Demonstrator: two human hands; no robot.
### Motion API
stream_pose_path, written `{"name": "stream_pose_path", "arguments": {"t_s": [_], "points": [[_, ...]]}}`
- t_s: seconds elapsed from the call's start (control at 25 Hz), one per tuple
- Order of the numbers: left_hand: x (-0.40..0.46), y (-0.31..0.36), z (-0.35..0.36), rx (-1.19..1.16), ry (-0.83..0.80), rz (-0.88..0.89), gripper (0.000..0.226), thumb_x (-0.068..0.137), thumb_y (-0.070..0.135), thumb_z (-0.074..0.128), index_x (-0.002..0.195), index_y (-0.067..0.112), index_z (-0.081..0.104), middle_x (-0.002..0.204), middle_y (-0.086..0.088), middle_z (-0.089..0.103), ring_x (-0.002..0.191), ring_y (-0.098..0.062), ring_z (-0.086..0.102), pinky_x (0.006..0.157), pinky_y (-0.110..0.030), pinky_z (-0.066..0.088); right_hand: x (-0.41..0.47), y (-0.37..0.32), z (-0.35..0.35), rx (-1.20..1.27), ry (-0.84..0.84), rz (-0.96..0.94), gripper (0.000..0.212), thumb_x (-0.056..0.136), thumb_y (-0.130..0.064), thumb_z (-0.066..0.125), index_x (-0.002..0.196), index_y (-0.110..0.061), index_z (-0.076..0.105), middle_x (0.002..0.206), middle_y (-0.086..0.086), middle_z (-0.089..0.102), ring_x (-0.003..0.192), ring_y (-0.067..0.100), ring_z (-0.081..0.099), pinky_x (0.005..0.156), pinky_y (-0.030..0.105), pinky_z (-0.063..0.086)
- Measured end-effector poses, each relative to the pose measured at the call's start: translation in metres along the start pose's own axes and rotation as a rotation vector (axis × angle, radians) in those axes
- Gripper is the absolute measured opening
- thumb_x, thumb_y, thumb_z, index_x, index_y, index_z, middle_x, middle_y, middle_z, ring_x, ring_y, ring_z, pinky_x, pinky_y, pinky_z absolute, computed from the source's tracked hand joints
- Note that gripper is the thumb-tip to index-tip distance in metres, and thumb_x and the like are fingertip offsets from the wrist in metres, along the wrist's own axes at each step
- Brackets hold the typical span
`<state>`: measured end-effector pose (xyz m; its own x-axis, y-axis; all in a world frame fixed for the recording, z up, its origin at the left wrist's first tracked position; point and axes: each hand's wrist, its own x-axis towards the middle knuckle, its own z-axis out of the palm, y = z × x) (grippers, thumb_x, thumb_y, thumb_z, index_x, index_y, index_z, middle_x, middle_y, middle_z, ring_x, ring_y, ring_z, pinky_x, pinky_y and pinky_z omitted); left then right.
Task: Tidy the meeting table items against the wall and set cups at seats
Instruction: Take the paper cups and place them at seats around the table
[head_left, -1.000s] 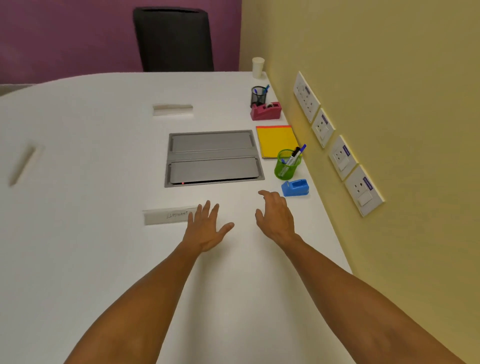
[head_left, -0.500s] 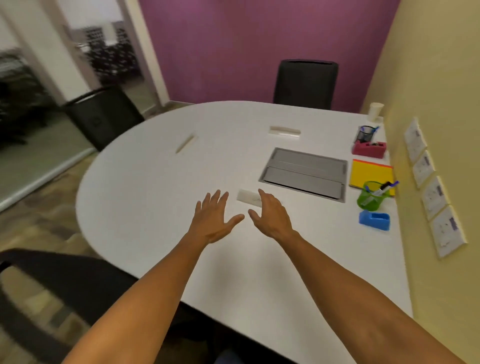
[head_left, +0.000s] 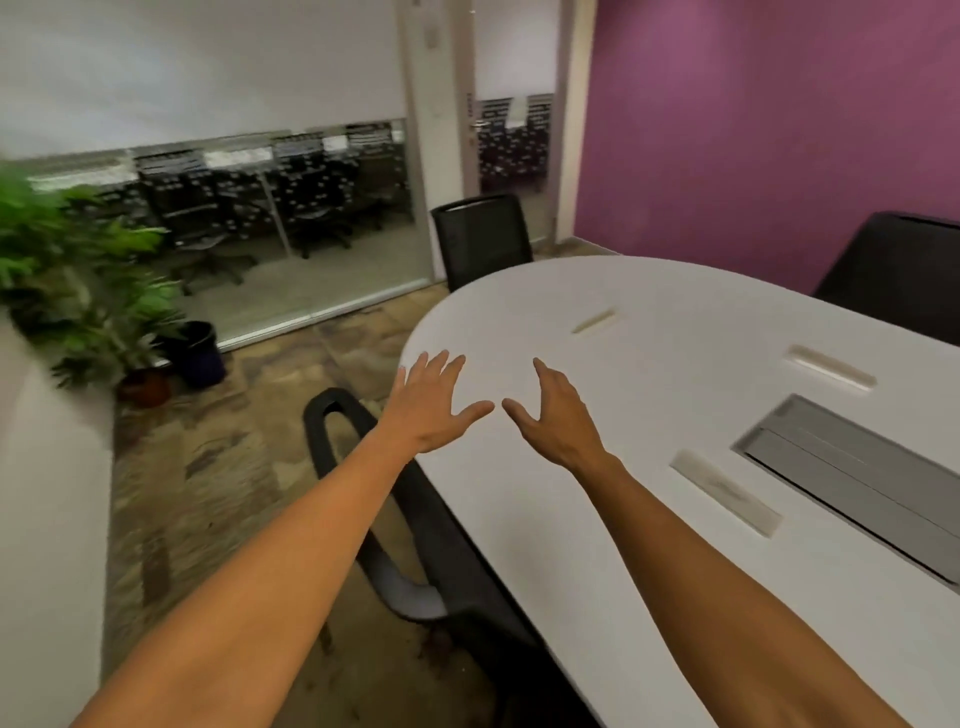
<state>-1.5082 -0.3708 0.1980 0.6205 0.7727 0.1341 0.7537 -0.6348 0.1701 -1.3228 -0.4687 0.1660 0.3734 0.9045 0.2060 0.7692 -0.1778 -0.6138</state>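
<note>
Both hands, left hand (head_left: 431, 402) and right hand (head_left: 553, 415), hover spread and empty over the white counter (head_left: 623, 519). No cups show; best scan toward three o'clock, then carry each cup upright to a name card (head_left: 727, 491).

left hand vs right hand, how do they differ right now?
Left hand lies flat, fingers straight and spread; right hand has its fingers bent down. The left hangs over the table edge, the right fully over the tabletop. Both hold nothing, thumbs pointing toward each other.
</note>
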Motion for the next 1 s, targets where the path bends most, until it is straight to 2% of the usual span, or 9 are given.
{"name": "stream_pose_path", "arguments": {"t_s": [0.08,0.12,0.24,0.36,0.4,0.56,0.8,1.0], "points": [[-0.010,-0.052,-0.014,-0.010,0.033,-0.106,0.093,0.086,0.082,0.031,0.159,0.025,0.016,0.168,-0.004,0.012,0.155,-0.030,0.004,0.124,-0.055,0.006,0.025,-0.043,0.031,0.017,-0.043,-0.065,0.082,0.094,-0.066,0.048,0.159,-0.023,0.020,0.164,0.004,0.029,0.149,0.027,0.032,0.116,0.046,0.034],[-0.011,-0.055,-0.015,-0.012,0.029,-0.123,0.094,0.086,0.082,0.031,0.159,0.026,0.016,0.168,-0.004,0.011,0.155,-0.030,0.003,0.124,-0.055,0.006,0.029,-0.048,0.031,0.034,-0.037,-0.079,0.082,0.094,-0.068,0.046,0.159,-0.025,0.020,0.164,0.003,0.029,0.149,0.026,0.032,0.116,0.045,0.034],[-0.019,-0.132,-0.024,-0.036,0.092,-0.191,0.095,0.084,0.084,0.030,0.159,0.026,0.017,0.168,-0.005,0.011,0.155,-0.031,0.003,0.124,-0.055,0.006,0.066,-0.117,0.083,0.034,-0.077,-0.181,0.081,0.094,-0.071,0.042,0.158,-0.025,0.022,0.164,0.003,0.029,0.148,0.026,0.033,0.115,0.045,0.035],[-0.017,-0.238,-0.032,-0.105,0.125,-0.267,0.096,0.084,0.084,0.029,0.158,0.024,0.019,0.167,-0.007,0.013,0.154,-0.032,0.005,0.124,-0.054,0.007,0.113,-0.199,0.148,0.029,-0.131,-0.256,0.085,0.093,-0.074,0.037,0.158,-0.021,0.023,0.162,0.006,0.032,0.147,0.027,0.035,0.117,0.047,0.037],[-0.018,-0.242,-0.029,-0.110,0.120,-0.264,0.097,0.084,0.085,0.029,0.158,0.024,0.019,0.167,-0.007,0.013,0.154,-0.032,0.006,0.124,-0.054,0.007,0.114,-0.199,0.147,0.028,-0.135,-0.260,0.085,0.093,-0.074,0.037,0.158,-0.021,0.023,0.162,0.007,0.032,0.146,0.027,0.035,0.116,0.047,0.037],[-0.018,-0.371,-0.040,-0.107,0.110,-0.361,0.099,0.082,0.087,0.025,0.159,0.024,0.016,0.168,-0.008,0.011,0.154,-0.033,0.006,0.124,-0.055,0.008,0.171,-0.283,0.223,-0.049,-0.248,-0.340,0.086,0.093,-0.072,0.043,0.159,-0.023,0.019,0.162,0.008,0.029,0.146,0.028,0.034,0.116,0.049,0.036],[-0.003,-0.462,-0.042,-0.092,0.086,-0.416,0.105,0.078,0.091,0.017,0.159,0.025,0.014,0.168,-0.008,0.008,0.155,-0.031,0.004,0.124,-0.053,0.007,0.224,-0.335,0.283,-0.167,-0.316,-0.389,0.094,0.090,-0.075,0.045,0.160,-0.021,0.017,0.161,0.012,0.028,0.145,0.034,0.034,0.114,0.051,0.037],[0.067,-0.539,-0.043,-0.050,0.114,-0.460,0.103,0.079,0.089,0.016,0.159,0.025,0.012,0.168,-0.008,0.008,0.155,-0.031,0.005,0.124,-0.053,0.008,0.316,-0.379,0.358,-0.240,-0.341,-0.342,0.095,0.089,-0.076,0.043,0.161,-0.021,0.013,0.160,0.017,0.028,0.144,0.039,0.034,0.111,0.052,0.037]]}}
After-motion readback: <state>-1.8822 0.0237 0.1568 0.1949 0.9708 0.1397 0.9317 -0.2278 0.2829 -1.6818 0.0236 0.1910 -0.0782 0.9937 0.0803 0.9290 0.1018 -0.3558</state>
